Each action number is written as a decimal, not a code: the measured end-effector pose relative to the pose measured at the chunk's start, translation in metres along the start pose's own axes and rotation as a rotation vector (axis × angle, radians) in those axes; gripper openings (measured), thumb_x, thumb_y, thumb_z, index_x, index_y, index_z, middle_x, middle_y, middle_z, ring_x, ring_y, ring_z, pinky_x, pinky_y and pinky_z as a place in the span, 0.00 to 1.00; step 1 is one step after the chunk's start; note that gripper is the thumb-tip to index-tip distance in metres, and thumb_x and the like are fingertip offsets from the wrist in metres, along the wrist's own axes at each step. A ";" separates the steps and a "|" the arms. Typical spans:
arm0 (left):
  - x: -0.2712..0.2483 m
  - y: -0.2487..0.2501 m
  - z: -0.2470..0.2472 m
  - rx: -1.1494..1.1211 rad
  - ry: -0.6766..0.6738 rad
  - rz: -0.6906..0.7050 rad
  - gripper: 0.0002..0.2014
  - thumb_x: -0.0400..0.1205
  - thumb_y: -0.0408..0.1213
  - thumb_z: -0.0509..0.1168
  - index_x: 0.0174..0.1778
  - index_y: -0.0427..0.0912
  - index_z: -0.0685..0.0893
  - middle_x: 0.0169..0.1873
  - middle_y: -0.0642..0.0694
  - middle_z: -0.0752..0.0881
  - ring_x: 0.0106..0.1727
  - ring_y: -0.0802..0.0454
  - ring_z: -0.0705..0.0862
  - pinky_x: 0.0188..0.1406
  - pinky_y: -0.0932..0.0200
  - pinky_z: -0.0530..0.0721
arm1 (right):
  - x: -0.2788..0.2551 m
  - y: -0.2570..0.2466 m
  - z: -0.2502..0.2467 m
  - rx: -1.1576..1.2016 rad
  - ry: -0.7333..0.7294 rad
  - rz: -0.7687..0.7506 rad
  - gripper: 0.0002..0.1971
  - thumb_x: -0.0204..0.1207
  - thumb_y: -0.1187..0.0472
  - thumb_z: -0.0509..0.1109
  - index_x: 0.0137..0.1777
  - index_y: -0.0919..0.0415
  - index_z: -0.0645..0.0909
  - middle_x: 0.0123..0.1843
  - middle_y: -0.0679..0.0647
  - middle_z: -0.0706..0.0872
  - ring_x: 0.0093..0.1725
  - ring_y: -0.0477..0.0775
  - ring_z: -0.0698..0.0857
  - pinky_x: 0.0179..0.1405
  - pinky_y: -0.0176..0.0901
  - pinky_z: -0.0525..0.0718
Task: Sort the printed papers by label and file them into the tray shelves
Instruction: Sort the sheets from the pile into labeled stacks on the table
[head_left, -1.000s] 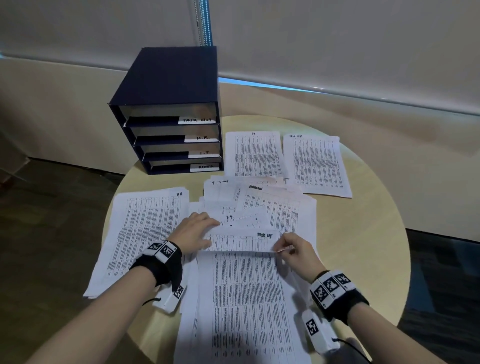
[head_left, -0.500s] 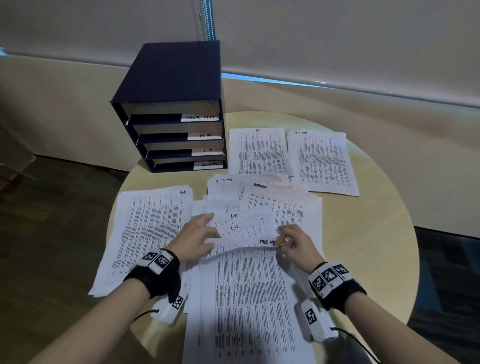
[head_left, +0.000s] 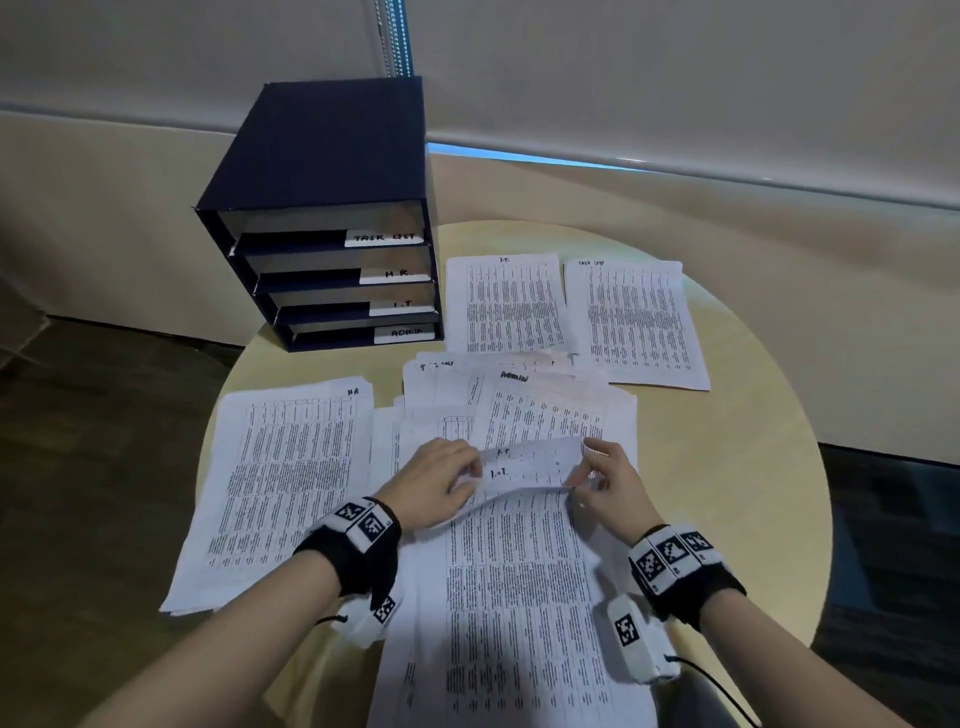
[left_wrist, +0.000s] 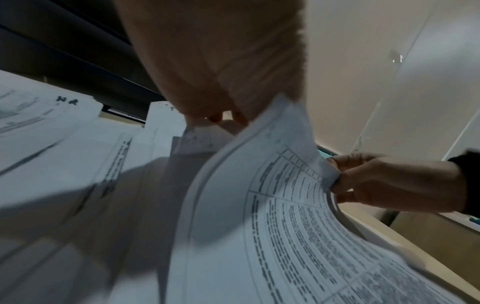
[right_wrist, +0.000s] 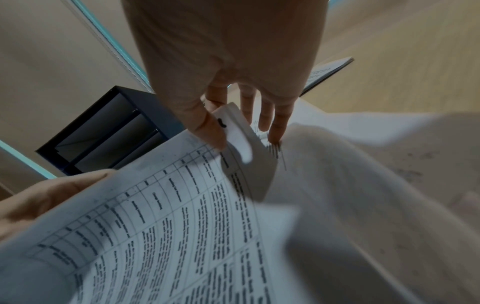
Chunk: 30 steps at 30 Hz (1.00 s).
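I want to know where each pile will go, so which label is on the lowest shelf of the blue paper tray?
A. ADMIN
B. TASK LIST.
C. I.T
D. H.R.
A: in the head view the white tag on the bottom shelf of the blue paper tray reads ADMIN, below the shelves tagged I.T., H.R. and TASK LIST.
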<state>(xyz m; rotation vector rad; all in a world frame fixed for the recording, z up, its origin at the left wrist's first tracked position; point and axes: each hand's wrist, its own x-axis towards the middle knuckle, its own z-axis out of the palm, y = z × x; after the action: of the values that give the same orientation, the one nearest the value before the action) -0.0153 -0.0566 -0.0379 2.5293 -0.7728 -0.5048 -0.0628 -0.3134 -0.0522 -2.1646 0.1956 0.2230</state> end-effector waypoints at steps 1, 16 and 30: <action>0.006 0.004 -0.002 -0.040 0.003 -0.028 0.09 0.86 0.45 0.56 0.59 0.48 0.74 0.59 0.53 0.77 0.56 0.58 0.75 0.61 0.58 0.75 | -0.002 0.002 -0.001 0.000 0.010 0.007 0.06 0.68 0.73 0.68 0.38 0.64 0.84 0.72 0.57 0.70 0.74 0.55 0.68 0.75 0.55 0.67; 0.066 0.015 -0.021 -0.513 0.029 -0.295 0.08 0.82 0.33 0.67 0.56 0.38 0.84 0.49 0.44 0.86 0.48 0.48 0.86 0.50 0.54 0.85 | -0.010 0.005 -0.012 -0.043 0.132 0.081 0.11 0.66 0.70 0.70 0.31 0.52 0.80 0.72 0.58 0.71 0.76 0.60 0.65 0.76 0.60 0.64; -0.009 -0.034 -0.030 -0.303 -0.078 -0.208 0.11 0.82 0.37 0.67 0.34 0.55 0.82 0.30 0.52 0.82 0.31 0.55 0.75 0.34 0.62 0.72 | 0.006 -0.012 0.008 0.040 -0.018 0.085 0.10 0.68 0.70 0.71 0.31 0.54 0.80 0.71 0.53 0.74 0.73 0.55 0.70 0.77 0.55 0.64</action>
<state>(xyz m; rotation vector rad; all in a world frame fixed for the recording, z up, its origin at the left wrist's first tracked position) 0.0064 -0.0167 -0.0289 2.3261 -0.4224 -0.7343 -0.0551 -0.3006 -0.0487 -2.1162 0.2802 0.2849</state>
